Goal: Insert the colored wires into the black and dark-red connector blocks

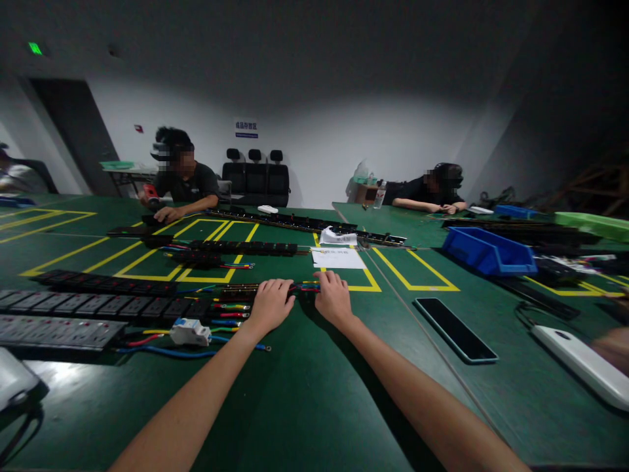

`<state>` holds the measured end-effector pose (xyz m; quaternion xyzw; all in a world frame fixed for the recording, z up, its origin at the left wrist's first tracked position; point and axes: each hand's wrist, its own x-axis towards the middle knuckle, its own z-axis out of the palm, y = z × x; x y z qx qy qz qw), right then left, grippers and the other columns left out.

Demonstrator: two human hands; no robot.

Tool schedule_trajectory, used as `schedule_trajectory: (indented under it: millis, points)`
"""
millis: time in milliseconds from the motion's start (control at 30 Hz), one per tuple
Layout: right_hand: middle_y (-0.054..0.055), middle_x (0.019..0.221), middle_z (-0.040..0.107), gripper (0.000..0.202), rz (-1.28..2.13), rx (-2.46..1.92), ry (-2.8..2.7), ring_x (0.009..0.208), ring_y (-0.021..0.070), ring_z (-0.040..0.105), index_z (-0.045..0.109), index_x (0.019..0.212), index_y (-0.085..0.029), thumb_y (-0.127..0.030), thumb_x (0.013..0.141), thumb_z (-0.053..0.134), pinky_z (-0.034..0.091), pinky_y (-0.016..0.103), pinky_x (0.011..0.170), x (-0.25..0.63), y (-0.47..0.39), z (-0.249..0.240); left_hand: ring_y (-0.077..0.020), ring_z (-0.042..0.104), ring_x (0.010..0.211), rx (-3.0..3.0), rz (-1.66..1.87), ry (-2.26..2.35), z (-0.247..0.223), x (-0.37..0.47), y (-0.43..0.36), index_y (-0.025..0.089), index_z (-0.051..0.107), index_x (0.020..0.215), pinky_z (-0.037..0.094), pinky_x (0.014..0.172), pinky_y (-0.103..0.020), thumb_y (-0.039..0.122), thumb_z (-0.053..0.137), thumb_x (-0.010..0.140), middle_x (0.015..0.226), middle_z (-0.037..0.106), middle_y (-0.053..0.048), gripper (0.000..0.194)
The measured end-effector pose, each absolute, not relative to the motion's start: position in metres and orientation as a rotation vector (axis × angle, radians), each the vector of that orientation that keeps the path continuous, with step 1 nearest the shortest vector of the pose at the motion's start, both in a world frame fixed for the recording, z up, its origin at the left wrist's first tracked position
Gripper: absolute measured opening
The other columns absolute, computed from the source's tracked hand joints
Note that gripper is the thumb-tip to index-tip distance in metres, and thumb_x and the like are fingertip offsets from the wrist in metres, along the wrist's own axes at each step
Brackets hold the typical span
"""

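My left hand (271, 303) is closed over a bundle of coloured wires (305, 286), just beyond the end of a dark strip (240, 289). My right hand (334, 298) curls round the far ends of the same wires, close by on the right. Red, blue and green insulation shows in the short gap between the hands. Left of my left forearm lie wires tipped with ring terminals (240, 315), a white circuit breaker (189, 332) and rows of black socket strips (108, 305). A silver socket strip (59, 332) is nearest to me.
Beyond my hands lies a printed sheet (339, 259) on the green table (314, 406). To the right are a phone (456, 330), a white device (580, 364) and a blue bin (486, 252). Co-workers sit across the table; one holds a red tool (150, 195).
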<state>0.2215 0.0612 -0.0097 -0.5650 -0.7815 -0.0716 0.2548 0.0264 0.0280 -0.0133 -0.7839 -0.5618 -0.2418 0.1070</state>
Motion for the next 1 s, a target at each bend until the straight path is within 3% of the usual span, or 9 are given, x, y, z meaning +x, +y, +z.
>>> schedule_trajectory:
  millis: [500,700,1000]
  points:
    - [0.009,0.118,0.066,0.041,-0.309,-1.591,-2.117,0.108,0.0249,0.051,0.058,0.129,-0.024,-0.01,0.092,0.049,0.034,0.035,0.087,0.23,0.068,-0.013,-0.0262,0.057,0.119,-2.319,-0.701,-1.682,-0.01,0.028,0.025,0.019,0.057,0.132,0.04,0.106,-0.045,0.032,0.051,0.097,0.126,0.066,-0.01,0.038]
    - [0.01,0.116,0.069,0.037,-0.343,-1.551,-2.185,0.105,0.0257,0.052,0.061,0.126,-0.024,-0.013,0.099,0.038,0.032,0.038,0.087,0.233,0.066,-0.009,-0.0265,0.057,0.12,-2.327,-0.708,-1.684,-0.01,0.027,0.026,0.019,0.057,0.132,0.04,0.106,-0.046,0.032,0.05,0.097,0.127,0.066,-0.011,0.037]
    - [0.01,0.113,0.07,0.039,-0.341,-1.543,-2.193,0.102,0.0251,0.054,0.062,0.124,-0.024,-0.01,0.097,0.038,0.03,0.038,0.086,0.234,0.069,-0.01,-0.0263,0.057,0.119,-2.314,-0.709,-1.682,-0.011,0.028,0.026,0.02,0.057,0.13,0.039,0.105,-0.045,0.032,0.051,0.096,0.125,0.066,-0.01,0.036]
